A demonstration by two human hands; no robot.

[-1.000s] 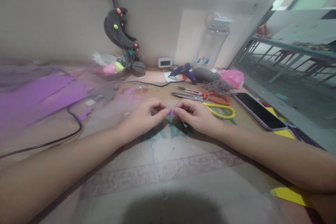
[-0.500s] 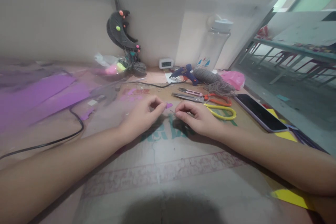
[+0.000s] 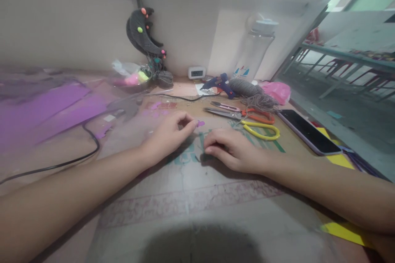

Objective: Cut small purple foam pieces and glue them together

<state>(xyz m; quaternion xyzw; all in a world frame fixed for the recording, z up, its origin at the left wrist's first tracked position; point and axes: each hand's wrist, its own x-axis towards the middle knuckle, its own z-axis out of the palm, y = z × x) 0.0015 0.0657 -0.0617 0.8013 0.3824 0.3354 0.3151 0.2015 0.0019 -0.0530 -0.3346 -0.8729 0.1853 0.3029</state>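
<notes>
My left hand (image 3: 168,133) rests on the cardboard-covered table (image 3: 197,197) and pinches a small purple foam piece (image 3: 200,123) between thumb and fingertips. My right hand (image 3: 230,150) lies a little nearer to me, knuckles up, with its fingers curled down against the cardboard. I cannot make out anything in it. The two hands are apart. Yellow-handled scissors (image 3: 261,129) lie just right of my right hand.
Orange-handled scissors (image 3: 257,115), small snips (image 3: 224,107), a blue glue gun (image 3: 219,84), grey yarn (image 3: 254,94), a pink bag (image 3: 277,90), a phone (image 3: 310,131), a water bottle (image 3: 254,51) and a small clock (image 3: 196,72) sit behind. Purple foam sheets (image 3: 46,111) and a black cable (image 3: 80,154) lie left.
Both hands pinched the purple piece together a second ago. My right hand has let go and dropped toward me onto the cardboard, while my left hand keeps the piece.
</notes>
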